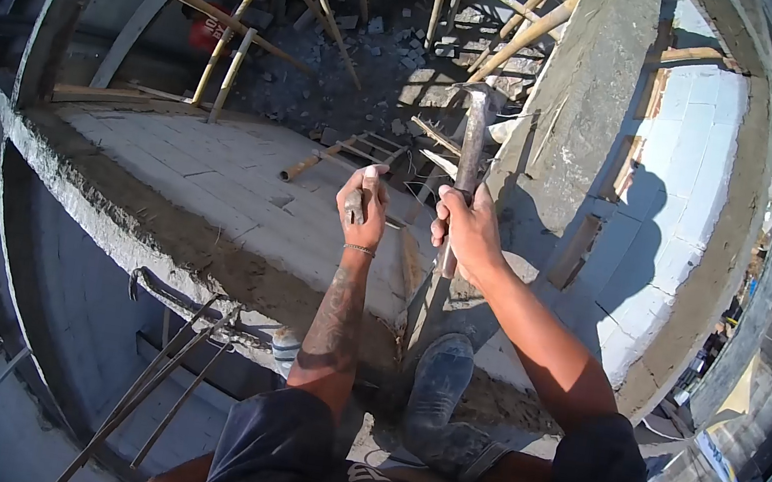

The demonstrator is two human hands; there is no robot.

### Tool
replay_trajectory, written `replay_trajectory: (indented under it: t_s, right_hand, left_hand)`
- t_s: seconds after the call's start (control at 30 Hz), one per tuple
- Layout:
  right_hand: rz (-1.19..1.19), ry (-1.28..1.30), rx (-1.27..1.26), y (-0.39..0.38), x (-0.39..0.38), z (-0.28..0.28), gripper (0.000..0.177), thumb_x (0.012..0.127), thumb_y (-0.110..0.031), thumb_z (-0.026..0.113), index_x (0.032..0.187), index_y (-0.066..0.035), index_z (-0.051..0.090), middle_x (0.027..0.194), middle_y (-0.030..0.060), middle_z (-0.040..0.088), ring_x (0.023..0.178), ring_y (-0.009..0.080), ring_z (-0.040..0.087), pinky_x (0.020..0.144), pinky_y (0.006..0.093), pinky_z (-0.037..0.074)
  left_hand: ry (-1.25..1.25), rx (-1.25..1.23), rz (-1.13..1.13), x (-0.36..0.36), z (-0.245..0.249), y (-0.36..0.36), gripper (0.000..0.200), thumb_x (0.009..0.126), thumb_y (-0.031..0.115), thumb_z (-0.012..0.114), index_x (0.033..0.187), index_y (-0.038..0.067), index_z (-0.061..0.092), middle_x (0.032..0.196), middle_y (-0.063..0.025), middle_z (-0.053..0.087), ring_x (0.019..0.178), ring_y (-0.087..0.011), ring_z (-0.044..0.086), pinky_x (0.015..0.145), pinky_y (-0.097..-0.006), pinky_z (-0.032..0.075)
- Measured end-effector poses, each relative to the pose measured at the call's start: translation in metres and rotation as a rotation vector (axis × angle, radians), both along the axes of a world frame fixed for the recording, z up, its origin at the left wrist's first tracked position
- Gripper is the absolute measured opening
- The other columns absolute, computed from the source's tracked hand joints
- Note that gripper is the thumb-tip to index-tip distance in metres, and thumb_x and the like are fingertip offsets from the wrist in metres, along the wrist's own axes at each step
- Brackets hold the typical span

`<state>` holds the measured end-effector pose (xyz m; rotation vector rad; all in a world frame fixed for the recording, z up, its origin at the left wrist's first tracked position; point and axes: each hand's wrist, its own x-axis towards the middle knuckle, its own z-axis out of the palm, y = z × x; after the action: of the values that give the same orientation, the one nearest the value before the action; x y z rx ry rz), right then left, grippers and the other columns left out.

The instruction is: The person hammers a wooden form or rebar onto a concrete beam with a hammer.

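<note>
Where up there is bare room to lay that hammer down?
The pale block surface left of the left hand is bare for the hammer, between the rough mortar edge and a lying bamboo pole. Crowded: bamboo scaffolding and rubble beyond, rebar below.

Grey hammer (471,144), tan bamboo poles (239,23), white block wall (694,156), black boot (440,387).

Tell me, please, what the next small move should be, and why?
Likely bring the hammer down toward the short metal piece: the right hand grips its handle with the head raised, and the left hand holds the piece upright beside it.
</note>
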<state>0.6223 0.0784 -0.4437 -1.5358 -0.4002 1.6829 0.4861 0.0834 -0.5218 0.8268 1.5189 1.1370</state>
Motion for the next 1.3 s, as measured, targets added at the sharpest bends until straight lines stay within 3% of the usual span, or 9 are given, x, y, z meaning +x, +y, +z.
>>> replay_trajectory:
  t_s: [0.3, 0.47, 0.63, 0.8, 0.93, 0.97, 1.03, 1.13, 1.3]
  right_hand:
    - [-0.798, 0.025, -0.682, -0.024, -0.066, -0.173, 0.031, 0.083, -0.025, 0.046, 0.060, -0.005, 0.040, 0.049, 0.0065, 0.041, 0.037, 0.0175, 0.041, 0.034, 0.0276, 0.035]
    - [-0.901, -0.052, -0.518, -0.006, -0.040, -0.189, 0.032, 0.083, -0.026, 0.046, 0.059, -0.006, 0.040, 0.047, 0.0063, 0.040, 0.036, 0.0180, 0.041, 0.035, 0.0263, 0.037]
    - [-1.394, 0.400, -0.399, 0.044, -0.013, -0.185, 0.011, 0.076, -0.001, 0.043, 0.065, -0.001, 0.044, 0.049, 0.0063, 0.042, 0.037, 0.0133, 0.040, 0.033, 0.0251, 0.034]
    - [-1.062, 0.159, -0.420, 0.067, -0.024, -0.193, 0.008, 0.079, -0.001, 0.044, 0.071, 0.001, 0.045, 0.057, 0.0093, 0.047, 0.038, 0.0185, 0.042, 0.037, 0.0307, 0.038]
    - [-0.768, -0.220, -0.530, 0.040, -0.073, -0.209, 0.025, 0.079, -0.004, 0.048, 0.102, -0.002, 0.042, 0.077, 0.0136, 0.054, 0.044, 0.0204, 0.050, 0.037, 0.0309, 0.037]
    - [-0.926, 0.432, -0.313, 0.003, -0.061, -0.260, 0.021, 0.079, -0.008, 0.049, 0.099, -0.008, 0.045, 0.079, 0.0107, 0.054, 0.044, 0.0189, 0.049, 0.038, 0.0279, 0.035]
    - [-0.729, 0.340, -0.419, -0.006, -0.048, -0.168, 0.009, 0.080, -0.007, 0.049, 0.087, -0.012, 0.047, 0.062, 0.0011, 0.045, 0.043, 0.0130, 0.041, 0.041, 0.0244, 0.035]
    - [-0.502, 0.222, -0.391, -0.007, -0.024, -0.141, 0.017, 0.082, -0.008, 0.049, 0.067, -0.013, 0.042, 0.057, -0.0047, 0.039, 0.043, 0.0083, 0.038, 0.039, 0.0224, 0.033]
    - [-0.654, 0.567, -0.404, 0.005, 0.004, -0.184, 0.027, 0.083, -0.017, 0.050, 0.059, -0.012, 0.038, 0.051, -0.0017, 0.040, 0.043, 0.0112, 0.043, 0.041, 0.0204, 0.043]
  left_hand:
    - [0.168, 0.023, 0.261, -0.100, 0.074, -0.006, 0.030, 0.091, 0.027, 0.043, 0.092, 0.001, 0.058, 0.052, 0.0044, 0.035, 0.044, -0.0021, 0.029, 0.040, -0.0180, 0.022]
    - [0.160, 0.027, 0.222, -0.095, 0.067, -0.011, 0.030, 0.091, 0.026, 0.043, 0.090, 0.000, 0.058, 0.052, 0.0042, 0.035, 0.044, -0.0024, 0.028, 0.040, -0.0188, 0.022]
    - [0.064, -0.038, 0.226, -0.082, 0.060, -0.029, 0.034, 0.092, 0.029, 0.041, 0.091, -0.001, 0.057, 0.050, 0.0037, 0.033, 0.043, -0.0033, 0.029, 0.039, -0.0194, 0.024]
    - [0.059, -0.070, 0.247, -0.076, 0.077, -0.038, 0.037, 0.092, 0.033, 0.040, 0.092, -0.003, 0.052, 0.053, 0.0028, 0.036, 0.044, -0.0050, 0.033, 0.040, -0.0191, 0.025]
    - [0.048, 0.026, 0.390, -0.073, 0.115, -0.039, 0.038, 0.092, 0.035, 0.038, 0.090, -0.001, 0.048, 0.054, 0.0025, 0.035, 0.044, -0.0049, 0.028, 0.041, -0.0199, 0.024]
    - [-0.017, 0.042, 0.452, -0.070, 0.128, -0.043, 0.037, 0.092, 0.035, 0.038, 0.085, 0.001, 0.048, 0.053, 0.0023, 0.034, 0.044, -0.0050, 0.028, 0.042, -0.0205, 0.025]
    - [-0.061, 0.053, 0.407, -0.069, 0.160, -0.049, 0.034, 0.092, 0.032, 0.038, 0.082, 0.002, 0.049, 0.052, 0.0016, 0.035, 0.043, -0.0058, 0.028, 0.042, -0.0219, 0.026]
    - [-0.066, -0.026, 0.220, -0.082, 0.220, -0.042, 0.031, 0.091, 0.025, 0.042, 0.079, -0.001, 0.053, 0.054, 0.0000, 0.041, 0.043, -0.0060, 0.030, 0.043, -0.0221, 0.028]
    - [-0.060, 0.119, 0.051, -0.116, 0.333, -0.079, 0.030, 0.089, 0.025, 0.047, 0.071, 0.001, 0.051, 0.055, -0.0002, 0.042, 0.045, -0.0041, 0.033, 0.041, -0.0207, 0.028]
